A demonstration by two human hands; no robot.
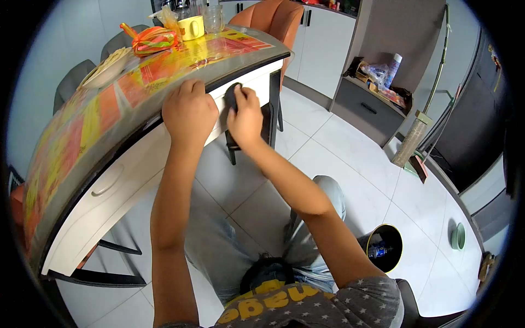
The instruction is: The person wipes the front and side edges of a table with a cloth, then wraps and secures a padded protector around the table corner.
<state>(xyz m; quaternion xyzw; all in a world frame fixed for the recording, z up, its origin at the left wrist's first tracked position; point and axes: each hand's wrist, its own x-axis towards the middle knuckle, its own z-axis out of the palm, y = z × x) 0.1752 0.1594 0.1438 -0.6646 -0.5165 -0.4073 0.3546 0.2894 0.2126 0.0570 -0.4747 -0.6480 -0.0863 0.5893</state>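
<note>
My left hand [191, 112] is closed over the near edge of the table [180, 82], its fingers curled onto the top. Beside it, my right hand [245, 117] grips a small dark, rounded object [231, 97] whose kind I cannot make out. That object is up against the white drawer front [261, 90] just under the tabletop, near the table's right end. Further left along the same white side is a curved drawer handle [108, 180].
On the table stand a yellow mug [191, 28], a glass jar [214, 19], an orange-and-green bundle [155, 41] and a bowl [109, 70]. An orange chair [272, 19] is behind. A black bin [385, 249] holds a bottle; a broom [413, 136] leans right.
</note>
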